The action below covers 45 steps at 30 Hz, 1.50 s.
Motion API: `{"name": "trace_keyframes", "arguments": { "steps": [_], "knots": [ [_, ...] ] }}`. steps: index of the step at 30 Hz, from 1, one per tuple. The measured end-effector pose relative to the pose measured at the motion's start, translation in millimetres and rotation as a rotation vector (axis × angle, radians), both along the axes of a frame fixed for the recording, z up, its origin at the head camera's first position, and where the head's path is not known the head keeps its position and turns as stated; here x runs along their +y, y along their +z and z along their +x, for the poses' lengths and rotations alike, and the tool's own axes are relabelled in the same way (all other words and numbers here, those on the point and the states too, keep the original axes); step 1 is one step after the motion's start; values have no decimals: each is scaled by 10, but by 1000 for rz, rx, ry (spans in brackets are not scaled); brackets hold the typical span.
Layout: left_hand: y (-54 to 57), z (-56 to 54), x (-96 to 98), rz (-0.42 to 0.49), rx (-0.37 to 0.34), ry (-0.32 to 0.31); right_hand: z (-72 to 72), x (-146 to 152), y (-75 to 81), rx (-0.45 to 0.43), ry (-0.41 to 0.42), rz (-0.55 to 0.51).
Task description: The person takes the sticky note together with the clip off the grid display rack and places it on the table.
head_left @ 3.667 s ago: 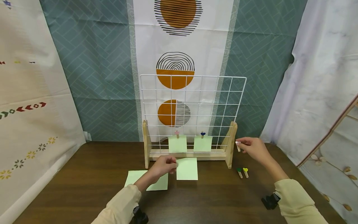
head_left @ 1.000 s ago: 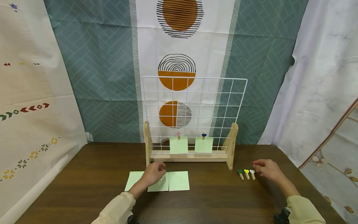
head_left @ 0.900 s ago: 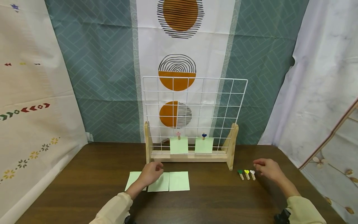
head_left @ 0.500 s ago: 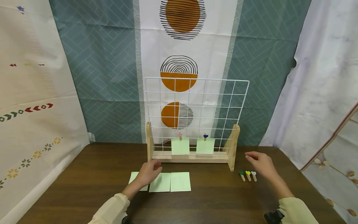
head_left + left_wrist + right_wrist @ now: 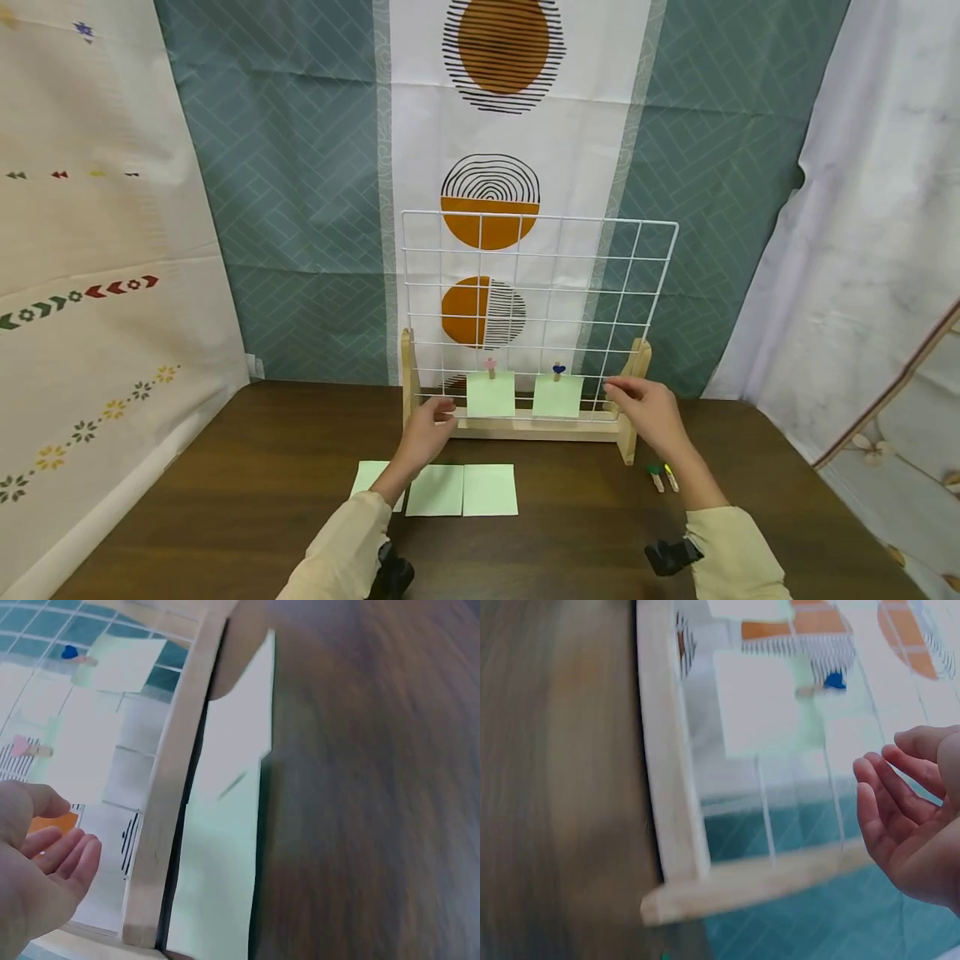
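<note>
A white wire grid (image 5: 536,320) stands in a wooden base (image 5: 525,429). Clipped low on it are two pale green paper squares, one under a pink heart clip (image 5: 491,367), the other under a blue heart clip (image 5: 558,372). My left hand (image 5: 429,431) is raised by the base's left side, fingers loosely bent and holding nothing. Near the right post, my right hand (image 5: 651,417) is also without anything between thumb and fingers, as the right wrist view shows. Three more green paper squares (image 5: 435,490) lie in a row on the table, the leftmost partly behind my left forearm.
To the right on the dark wooden table (image 5: 570,542) lie a green heart clip (image 5: 656,477) and a yellow one (image 5: 671,477), partly covered by my right forearm. Patterned cloth (image 5: 300,208) hangs behind and at both sides.
Earlier my left hand held a paper square and my right a white heart clip; both were laid on the table. Now both hands have moved up to the rack, the right one leftward.
</note>
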<state>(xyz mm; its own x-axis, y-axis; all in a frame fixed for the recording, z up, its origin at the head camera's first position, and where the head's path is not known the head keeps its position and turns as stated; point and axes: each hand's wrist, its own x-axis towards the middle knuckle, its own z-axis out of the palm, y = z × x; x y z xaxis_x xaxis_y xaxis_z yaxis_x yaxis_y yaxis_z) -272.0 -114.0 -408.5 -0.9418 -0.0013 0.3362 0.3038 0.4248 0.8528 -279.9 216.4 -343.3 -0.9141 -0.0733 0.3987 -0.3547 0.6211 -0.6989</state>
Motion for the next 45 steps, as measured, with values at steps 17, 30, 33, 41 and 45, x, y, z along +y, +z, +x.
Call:
{"name": "trace_keyframes", "arguments": {
  "steps": [17,30,33,41,45],
  "knots": [
    [79,-216,196,180,-33,63,-217,-887,111,-46,121,-14],
    [131,-269,353,150,-76,133,-280,-1358,198,-18,232,1],
    [153,-274,353,156,-79,151,-317,-1432,221,-19,239,25],
    [178,-272,359,143,-54,205,-432,-1570,261,-104,273,84],
    [177,-274,369,151,-27,223,-451,-1610,273,-108,239,124]
  ]
}}
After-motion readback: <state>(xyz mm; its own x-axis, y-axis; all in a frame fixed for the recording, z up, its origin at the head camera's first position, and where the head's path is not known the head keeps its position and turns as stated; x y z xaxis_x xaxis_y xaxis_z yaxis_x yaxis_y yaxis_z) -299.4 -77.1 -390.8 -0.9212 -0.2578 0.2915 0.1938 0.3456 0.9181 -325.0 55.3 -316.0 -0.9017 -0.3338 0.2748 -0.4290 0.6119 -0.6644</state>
